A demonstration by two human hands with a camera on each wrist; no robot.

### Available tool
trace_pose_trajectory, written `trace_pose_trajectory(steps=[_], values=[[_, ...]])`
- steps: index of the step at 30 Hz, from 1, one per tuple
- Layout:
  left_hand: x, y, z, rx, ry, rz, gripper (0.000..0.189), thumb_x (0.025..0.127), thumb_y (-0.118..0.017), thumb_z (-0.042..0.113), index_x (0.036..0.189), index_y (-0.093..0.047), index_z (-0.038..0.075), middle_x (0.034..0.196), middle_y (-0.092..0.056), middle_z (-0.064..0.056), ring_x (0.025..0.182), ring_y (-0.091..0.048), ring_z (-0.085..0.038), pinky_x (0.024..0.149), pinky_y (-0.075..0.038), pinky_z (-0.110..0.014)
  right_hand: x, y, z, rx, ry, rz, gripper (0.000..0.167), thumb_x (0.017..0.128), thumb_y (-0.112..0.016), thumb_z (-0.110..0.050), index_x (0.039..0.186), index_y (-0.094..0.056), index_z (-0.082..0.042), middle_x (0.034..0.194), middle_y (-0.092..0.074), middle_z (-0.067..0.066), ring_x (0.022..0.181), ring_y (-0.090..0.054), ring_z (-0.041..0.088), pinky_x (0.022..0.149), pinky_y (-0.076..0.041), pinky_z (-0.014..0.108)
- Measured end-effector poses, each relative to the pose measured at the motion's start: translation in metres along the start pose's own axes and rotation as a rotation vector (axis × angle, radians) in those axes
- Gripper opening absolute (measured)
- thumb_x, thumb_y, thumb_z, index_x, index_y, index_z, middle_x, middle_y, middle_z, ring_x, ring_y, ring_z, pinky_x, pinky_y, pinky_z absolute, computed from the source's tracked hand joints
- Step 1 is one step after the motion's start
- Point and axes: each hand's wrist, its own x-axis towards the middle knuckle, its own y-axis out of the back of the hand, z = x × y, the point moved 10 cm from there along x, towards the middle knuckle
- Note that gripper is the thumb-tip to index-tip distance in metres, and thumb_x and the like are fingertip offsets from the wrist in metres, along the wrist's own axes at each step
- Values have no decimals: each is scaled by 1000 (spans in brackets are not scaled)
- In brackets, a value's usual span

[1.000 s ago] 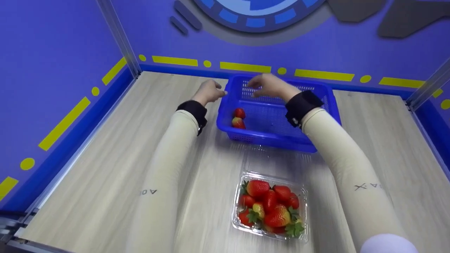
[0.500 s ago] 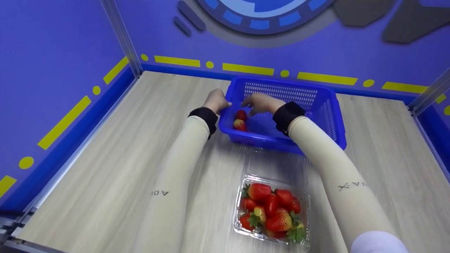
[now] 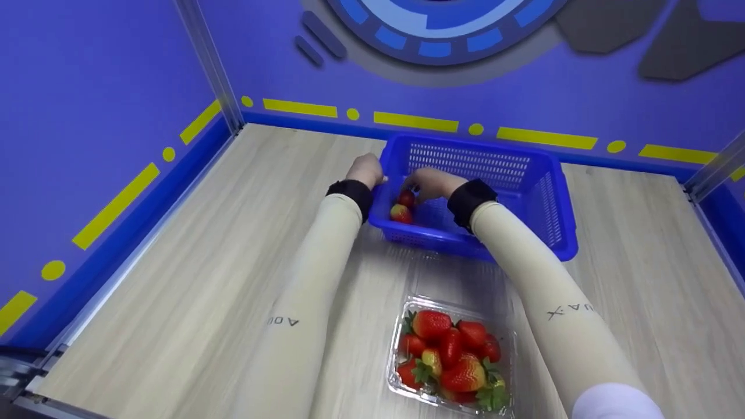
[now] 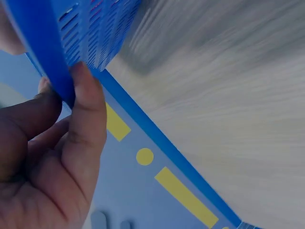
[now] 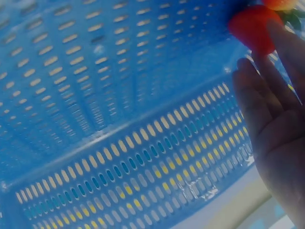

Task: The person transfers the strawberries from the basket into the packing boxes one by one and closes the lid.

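Note:
A blue plastic basket stands at the back of the table. My left hand is at its left side; in the left wrist view, thumb and fingers pinch the basket's rim. Inside the basket, at the left end, lie two strawberries. My right hand reaches in, fingers curled down at the farther, red strawberry. In the right wrist view, that strawberry sits between thumb and fingers. The nearer strawberry, paler at one end, lies right beside it.
Closer to me, a clear plastic clamshell box holds several strawberries, some with green leaves. Its transparent lid lies folded back toward the basket. Blue panels with yellow marks border the wooden table at the back and sides.
My right hand has moved left and down into the basket, onto the farther strawberry. My left hand has come to the basket's left rim and taken hold of it.

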Motion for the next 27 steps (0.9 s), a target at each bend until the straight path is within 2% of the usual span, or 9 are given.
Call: trace_pose_trajectory(steps=[3, 5, 8, 10, 13, 19, 20, 21, 27], values=[[-49, 19, 14, 15, -1, -2, 41, 100, -64, 15, 137, -60, -4, 144, -62, -18, 132, -61, -26, 114, -48, -34, 2, -2, 3, 1, -23, -2, 26, 85, -73, 5, 111, -74, 5, 114, -74, 24, 110, -69, 38, 101, -56, 48], [-61, 24, 17, 18, -1, 12, 39, 101, -63, 14, 136, -61, -4, 143, -63, -17, 130, -62, -24, 112, -50, -31, 3, -3, 4, 1, -41, -6, 24, 85, -73, 2, 109, -74, 5, 113, -75, 23, 106, -69, 35, 98, -57, 45], [-58, 23, 16, 25, -2, 26, 38, 100, -63, 14, 135, -63, -2, 141, -64, -15, 126, -64, -22, 108, -51, -28, 3, -4, 7, 5, -64, -11, 21, 85, -74, 0, 106, -75, 4, 108, -76, 21, 94, -67, 28, 85, -57, 35], [-39, 16, 12, 20, 4, 31, 38, 99, -64, 14, 134, -64, 0, 140, -66, -14, 123, -64, -21, 107, -52, -28, 4, -4, 8, 11, -73, -7, 20, 84, -73, 1, 104, -76, 3, 105, -76, 20, 87, -64, 23, 77, -53, 28], [-25, 10, 10, 33, 7, 28, 38, 97, -68, 18, 132, -66, 1, 137, -68, -13, 122, -65, -21, 106, -53, -31, 3, -2, 10, 26, -75, 8, 21, 83, -71, 4, 103, -76, 3, 103, -76, 20, 84, -62, 22, 73, -49, 25], [126, -49, -31, 104, -21, 70, 40, 90, -78, 31, 120, -72, 6, 122, -74, -10, 104, -68, -19, 92, -57, -33, -3, 8, 11, 68, -70, 80, 30, 81, -69, 5, 110, -73, 8, 110, -75, 26, 100, -69, 36, 89, -59, 41], [147, -58, -38, 105, -23, 69, 37, 91, -76, 30, 118, -72, 6, 121, -73, -9, 101, -67, -19, 89, -57, -32, -4, 11, 11, 78, -71, 92, 32, 81, -69, 5, 113, -72, 8, 111, -74, 27, 102, -69, 37, 91, -59, 43], [149, -59, -39, 99, -30, 71, 32, 91, -74, 27, 115, -72, 6, 116, -74, -9, 95, -66, -19, 83, -57, -32, -6, 13, 10, 86, -71, 101, 34, 81, -69, 4, 115, -72, 9, 112, -74, 27, 102, -69, 38, 92, -59, 44], [43, -25, -9, -44, -41, -69, 35, 94, -47, 4, 123, -65, -2, 124, -67, -16, 107, -63, -29, 95, -57, -38, -28, 38, 8, 129, -68, 172, 39, 83, -70, 2, 121, -70, 8, 115, -73, 29, 104, -69, 40, 95, -58, 47]])
